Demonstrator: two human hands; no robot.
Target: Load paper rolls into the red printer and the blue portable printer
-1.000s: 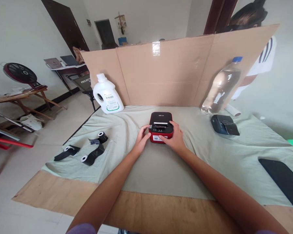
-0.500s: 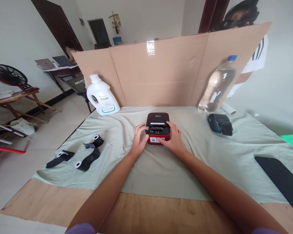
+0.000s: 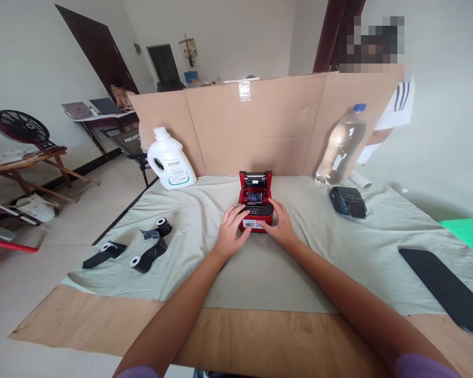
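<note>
On a dark fabric chair (image 3: 123, 140), pale lettering reads "PROJEE", then cuts off. A white plastic jug (image 3: 172, 164) bears Chinese characters too small to read. The left hand (image 3: 229, 231) rests loosely spread over the near left corner of a boxy red-and-black printer (image 3: 262, 210) on grey-green cloth (image 3: 268, 273). Its front faces the person, long axis running away; its lid (image 3: 256, 182), shut half a second ago, now stands raised. The white front label (image 3: 249, 223) is illegible. The right hand (image 3: 280, 224) grasps the printer's right side, thumb on the front.
</note>
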